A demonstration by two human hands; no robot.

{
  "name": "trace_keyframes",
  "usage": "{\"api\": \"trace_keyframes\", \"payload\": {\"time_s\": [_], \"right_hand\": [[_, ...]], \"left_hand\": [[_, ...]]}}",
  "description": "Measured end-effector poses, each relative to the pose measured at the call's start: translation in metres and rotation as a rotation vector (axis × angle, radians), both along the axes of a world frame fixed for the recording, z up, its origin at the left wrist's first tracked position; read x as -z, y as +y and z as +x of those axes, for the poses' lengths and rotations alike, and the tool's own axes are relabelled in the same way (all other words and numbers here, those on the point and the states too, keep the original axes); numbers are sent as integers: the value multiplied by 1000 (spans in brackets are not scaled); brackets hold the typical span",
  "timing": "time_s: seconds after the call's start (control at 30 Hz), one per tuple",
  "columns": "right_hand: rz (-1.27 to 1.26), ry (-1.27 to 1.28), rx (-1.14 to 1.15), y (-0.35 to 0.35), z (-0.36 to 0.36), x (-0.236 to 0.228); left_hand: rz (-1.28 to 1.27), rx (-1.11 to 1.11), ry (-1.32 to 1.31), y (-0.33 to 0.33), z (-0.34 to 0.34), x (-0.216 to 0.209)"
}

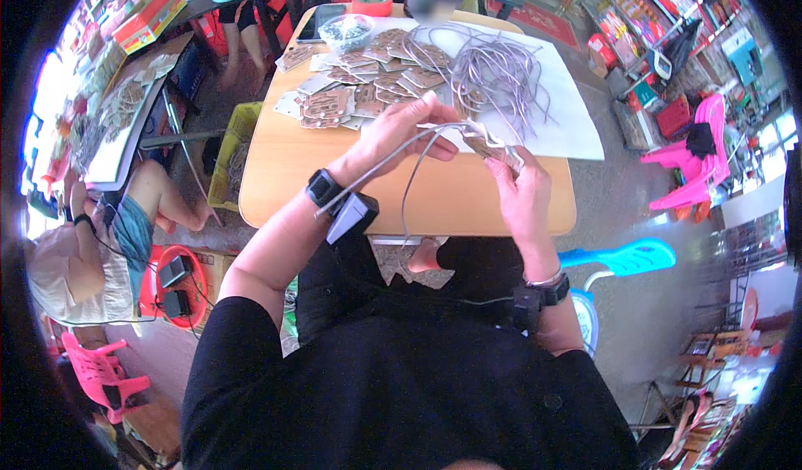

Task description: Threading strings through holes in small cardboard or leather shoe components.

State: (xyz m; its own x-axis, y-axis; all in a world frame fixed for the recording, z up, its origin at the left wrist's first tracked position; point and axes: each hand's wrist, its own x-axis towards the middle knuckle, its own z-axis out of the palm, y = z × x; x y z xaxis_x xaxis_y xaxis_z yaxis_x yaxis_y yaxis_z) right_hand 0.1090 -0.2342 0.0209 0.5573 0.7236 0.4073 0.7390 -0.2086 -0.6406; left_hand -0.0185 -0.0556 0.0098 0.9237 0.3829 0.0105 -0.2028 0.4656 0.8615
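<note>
My right hand (522, 190) pinches a small brown card piece (483, 144) with white edges above the table's near half. A grey cord (376, 166) is attached at the card piece and runs left across my left hand (401, 132), and a loop of it hangs down. Left fingers are stretched and apart beside the card piece, with the cord lying against them. Just beyond my hands lies a heap of flat brown and white card pieces (327, 106). A loose tangle of grey cords (499, 73) spreads on a white sheet (568, 106).
The wooden table (309, 182) also carries a clear bowl of small parts (347, 32), a red tape roll (372, 3) and a dark phone (320, 22). A yellow crate (236, 157) stands left. Blue (626, 257) and pink (702, 157) chairs stand right. A person (92, 261) sits left.
</note>
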Motion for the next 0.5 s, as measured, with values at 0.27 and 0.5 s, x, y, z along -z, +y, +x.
{"api": "trace_keyframes", "payload": {"time_s": [0.27, 0.5], "right_hand": [[41, 105, -105, -37, -9, -11], [59, 19, -348, -83, -2, 6]], "left_hand": [[964, -215, 230, -48, -6, -28], [964, -326, 336, -26, -37, -3]]}}
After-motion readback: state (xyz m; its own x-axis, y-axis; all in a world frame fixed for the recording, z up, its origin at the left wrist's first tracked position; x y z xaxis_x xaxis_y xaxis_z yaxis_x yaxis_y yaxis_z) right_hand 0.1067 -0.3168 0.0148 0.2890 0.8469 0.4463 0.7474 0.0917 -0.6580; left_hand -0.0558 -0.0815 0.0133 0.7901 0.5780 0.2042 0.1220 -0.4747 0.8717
